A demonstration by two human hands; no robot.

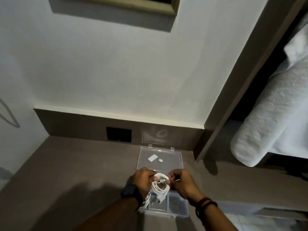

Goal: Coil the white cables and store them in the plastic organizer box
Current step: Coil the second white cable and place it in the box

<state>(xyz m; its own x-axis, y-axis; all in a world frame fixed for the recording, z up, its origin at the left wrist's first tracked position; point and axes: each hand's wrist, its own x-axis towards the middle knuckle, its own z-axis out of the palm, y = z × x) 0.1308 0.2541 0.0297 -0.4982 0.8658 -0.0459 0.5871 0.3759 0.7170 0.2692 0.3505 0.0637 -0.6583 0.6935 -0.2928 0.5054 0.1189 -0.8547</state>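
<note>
- My left hand (144, 180) is curled into a loose fist around the left side of the coil of white cable (160, 185), knuckles up, fingers closed on the loops.
- My right hand (180, 182) mirrors it on the other side, thumb and forefinger pinching the coil's upper right edge; a short white cable end (177, 180) pokes out past my fingers.
- Both forearms come in from the bottom of the view and angle toward each other, wrists level, holding the coil in the air just above the box (178, 209).
- A dark watch (130, 192) sits on my left wrist, and bands (205, 205) on my right.
- The clear plastic box stands open on the brown counter (75, 164), its lid (160, 158) lying flat behind my hands, toward the wall.
- More white cable (146, 200) hangs down by my left wrist, at the box's left edge.
- A plug (160, 201) dangles from the coil over one of the box's front compartments; I cannot tell whether it touches the bottom.
</note>
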